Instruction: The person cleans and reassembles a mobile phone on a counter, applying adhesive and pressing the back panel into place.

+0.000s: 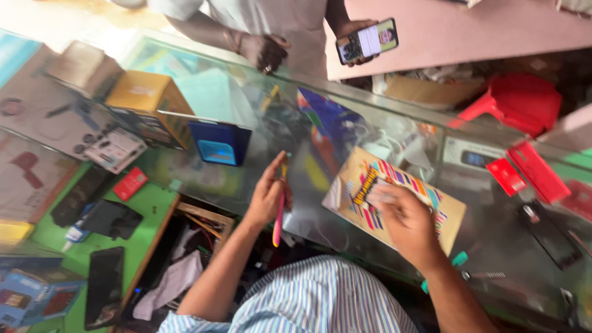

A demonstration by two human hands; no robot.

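My left hand (268, 194) grips a long pink and yellow tool (279, 216) upright over the glass counter (259, 123). My right hand (404, 219) presses down on a tan card with bright striped print (447, 213), fingers curled over a small white piece at its middle. The card lies flat on the glass just right of the tool. Across the counter another person's hand (265, 52) rests on the far edge, and their other hand holds up a phone (367, 40).
Yellow box (145, 92) and blue box (219, 142) stand on the counter's left. Red packets (524, 169) and a dark phone (549, 234) lie at right. Below left, a green shelf (148, 209) holds phones (105, 287) and boxes. A red plastic stool (518, 102) sits behind.
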